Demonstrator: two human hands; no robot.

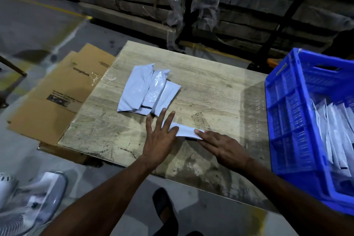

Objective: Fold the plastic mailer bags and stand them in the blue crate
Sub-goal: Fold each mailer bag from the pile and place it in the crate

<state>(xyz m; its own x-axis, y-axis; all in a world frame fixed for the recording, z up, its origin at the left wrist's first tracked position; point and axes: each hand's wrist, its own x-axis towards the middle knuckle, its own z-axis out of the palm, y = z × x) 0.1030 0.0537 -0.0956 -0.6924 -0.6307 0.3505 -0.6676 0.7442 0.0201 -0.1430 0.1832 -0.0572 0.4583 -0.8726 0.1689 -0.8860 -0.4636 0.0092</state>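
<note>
I see a worn wooden counter (pixel 201 86), flattened brown cardboard (pixel 63 97) left, a blue plastic crate (pixel 287 113) of standing white mailers (pixel 333 130) right. Loose grey mailer bags (pixel 147 90) lie mid-counter. My left hand (pixel 159 140) and right hand (pixel 224 149), fingers straight, press a folded white mailer (pixel 184 130).

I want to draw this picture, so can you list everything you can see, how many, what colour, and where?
folded mailer bag: one, white, flat on the table under both hands
mailer bag pile: a few, pale grey-white, middle of the table
bags in crate: several, white, standing upright
blue crate: one, blue, right edge of the table
table: one, worn pale wood
cardboard box: flattened, brown, left of the table
wrapped stacks: dark, behind the table
fan: one, white, bottom left
left hand: open, pressing the bag
right hand: open, pressing the bag
</note>
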